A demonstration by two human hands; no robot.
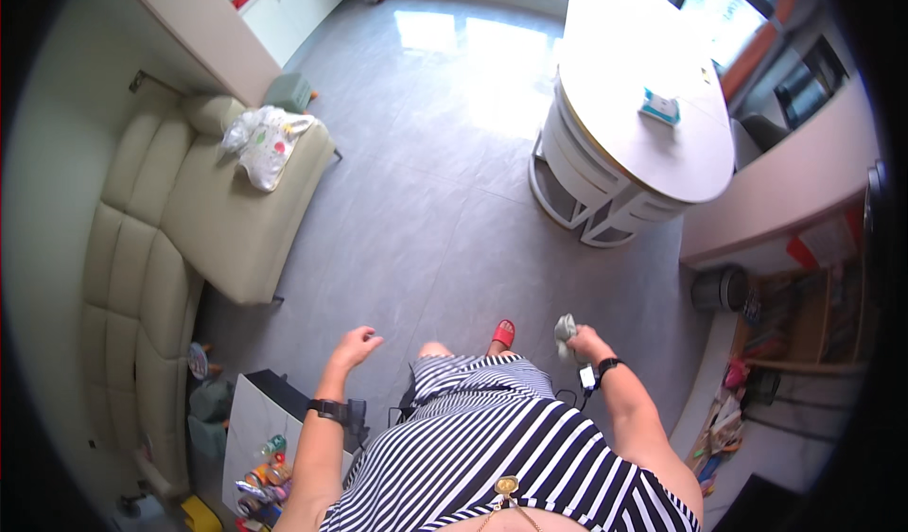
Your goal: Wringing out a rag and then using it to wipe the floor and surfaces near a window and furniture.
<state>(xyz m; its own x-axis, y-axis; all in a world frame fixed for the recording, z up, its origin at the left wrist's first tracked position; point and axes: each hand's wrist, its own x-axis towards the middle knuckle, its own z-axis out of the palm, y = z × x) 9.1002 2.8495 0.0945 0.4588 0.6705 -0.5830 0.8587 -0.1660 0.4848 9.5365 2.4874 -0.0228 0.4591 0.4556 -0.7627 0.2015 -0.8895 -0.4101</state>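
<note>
A crumpled pale grey-green cloth (565,336) hangs from my right hand (587,344), whose fingers are closed around it, to the right of my striped clothing. My left hand (357,347) is raised over the grey floor with its fingers loosely curled and apart, touching nothing. Dark bands circle both wrists, and a small device with a lit white face (587,376) sits by the right wrist. One red slipper (504,335) shows on a foot between the hands.
A beige sofa (241,227) bearing a plastic bag (266,149) stands left. Ahead right is a rounded white island table (681,170) with a packet of wipes (660,107). A marble-topped table (245,418) with cans is near my left arm; a dark bin (719,289) and shelves stand right.
</note>
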